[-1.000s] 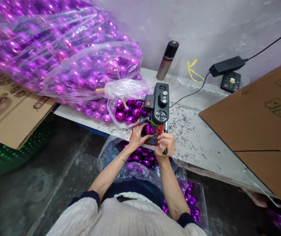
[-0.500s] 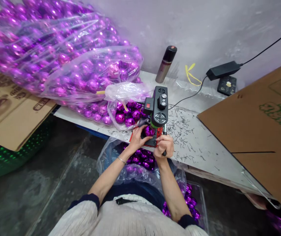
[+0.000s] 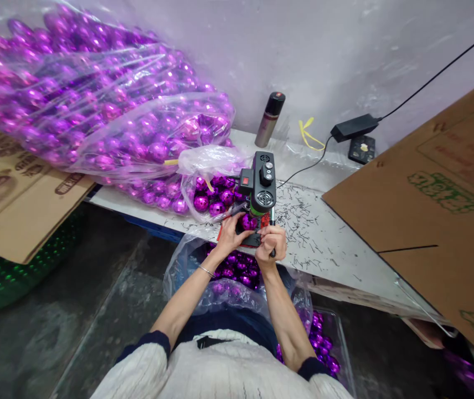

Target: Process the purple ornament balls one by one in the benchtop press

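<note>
Purple ball (image 3: 249, 221): right under the green-ringed end of the black machine (image 3: 264, 180), over the dark base plate (image 3: 254, 239). My left hand (image 3: 229, 235) holds it, fingers on its left side, thumb round the near side; grip narrow, about ball-wide. My right hand (image 3: 273, 243) is closed round the lever (image 3: 272, 215), at the machine's right. Can't tell if the ball touches the head; the housing hides it.

To do this well, I'd say: seat the ball square under the head, pinch lightly since the shell may dent, keep fingertips low and to the side, work the lever evenly.

Around: loose balls in the clear bag (image 3: 184, 185) just left, black bits (image 3: 303, 221) scattered right, open bag of balls (image 3: 237, 272) below the table edge, spray can (image 3: 270, 119) behind.
</note>
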### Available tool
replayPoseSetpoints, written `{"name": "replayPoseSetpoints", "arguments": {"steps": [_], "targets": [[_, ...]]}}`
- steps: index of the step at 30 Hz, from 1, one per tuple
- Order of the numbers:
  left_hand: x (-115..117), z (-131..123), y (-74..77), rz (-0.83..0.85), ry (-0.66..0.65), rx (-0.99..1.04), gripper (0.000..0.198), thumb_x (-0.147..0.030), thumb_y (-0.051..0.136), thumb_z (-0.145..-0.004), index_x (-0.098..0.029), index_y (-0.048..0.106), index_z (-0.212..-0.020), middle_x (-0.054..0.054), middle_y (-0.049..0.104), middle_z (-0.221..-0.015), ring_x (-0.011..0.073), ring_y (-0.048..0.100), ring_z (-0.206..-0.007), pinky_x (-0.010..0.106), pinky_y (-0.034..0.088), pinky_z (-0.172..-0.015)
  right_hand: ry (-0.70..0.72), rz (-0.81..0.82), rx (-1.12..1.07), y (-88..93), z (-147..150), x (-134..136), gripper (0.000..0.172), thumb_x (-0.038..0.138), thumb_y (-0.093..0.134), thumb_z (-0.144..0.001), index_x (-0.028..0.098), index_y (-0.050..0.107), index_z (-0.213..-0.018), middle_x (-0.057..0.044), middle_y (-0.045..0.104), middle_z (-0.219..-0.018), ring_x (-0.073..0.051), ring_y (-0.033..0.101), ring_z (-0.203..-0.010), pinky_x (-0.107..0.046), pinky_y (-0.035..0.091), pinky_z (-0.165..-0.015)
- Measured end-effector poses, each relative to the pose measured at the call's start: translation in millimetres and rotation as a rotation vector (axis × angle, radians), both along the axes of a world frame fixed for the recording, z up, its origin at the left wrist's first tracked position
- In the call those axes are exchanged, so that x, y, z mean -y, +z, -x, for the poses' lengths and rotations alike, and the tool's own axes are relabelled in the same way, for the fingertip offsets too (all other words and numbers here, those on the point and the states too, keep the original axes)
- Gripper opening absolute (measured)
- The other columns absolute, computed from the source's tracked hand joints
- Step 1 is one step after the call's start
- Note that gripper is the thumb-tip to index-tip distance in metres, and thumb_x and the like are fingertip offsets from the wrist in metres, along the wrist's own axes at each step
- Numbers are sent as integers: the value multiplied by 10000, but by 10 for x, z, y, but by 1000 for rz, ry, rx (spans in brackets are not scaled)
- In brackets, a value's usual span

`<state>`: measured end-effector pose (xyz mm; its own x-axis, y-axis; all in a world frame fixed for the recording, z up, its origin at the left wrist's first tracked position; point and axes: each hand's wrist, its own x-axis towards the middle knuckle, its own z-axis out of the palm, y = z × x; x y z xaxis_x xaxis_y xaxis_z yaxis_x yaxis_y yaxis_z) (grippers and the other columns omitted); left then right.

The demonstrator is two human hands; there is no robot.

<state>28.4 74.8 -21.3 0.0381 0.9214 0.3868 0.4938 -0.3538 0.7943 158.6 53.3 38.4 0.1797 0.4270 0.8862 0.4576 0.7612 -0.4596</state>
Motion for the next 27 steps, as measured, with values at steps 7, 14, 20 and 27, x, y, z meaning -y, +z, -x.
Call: {"name": "replayPoseSetpoints", "arguments": {"steps": [7, 14, 20, 27], "targets": [[-54, -29, 0, -1, 27, 7, 594, -481, 788, -845, -196, 585, -1325, 138, 713, -1244, 304, 672, -1176, 467, 493, -1040, -5, 52, -6, 318, 3, 31, 287, 193, 411, -1001, 227, 496, -729, 12, 570, -724, -125, 595, -650, -284, 479, -615], [365, 15, -69, -81, -11, -90, 700, -496, 708, -906, -216, 449, -1493, 190, 590, -1456, 323, 583, -1348, 513, 446, -1123, -7, 214, -28, 946, 6, 34, 318, 222, 458, -1005, 224, 532, -696, 19, 559, -669, -126, 573, -648, -291, 457, -641], [622, 337, 78, -158, -53, -245, 879, -701, 647, -862, -194, 415, -1542, 230, 475, -1561, 373, 473, -1448, 558, 391, -1159, -18, 141, 9, 771, 6, 69, 294, 179, 462, -992, 230, 521, -708, 9, 582, -685, -145, 594, -675, -313, 452, -661], [-274, 764, 458, 52, 245, -360, 480, -537, 542, -992, -134, 678, -1214, 206, 739, -1103, 345, 700, -1090, 462, 499, -999, 5, 132, 18, 724, -3, 81, 288, 153, 458, -981, 227, 523, -711, 5, 594, -698, -146, 596, -683, -311, 441, -651]]}}
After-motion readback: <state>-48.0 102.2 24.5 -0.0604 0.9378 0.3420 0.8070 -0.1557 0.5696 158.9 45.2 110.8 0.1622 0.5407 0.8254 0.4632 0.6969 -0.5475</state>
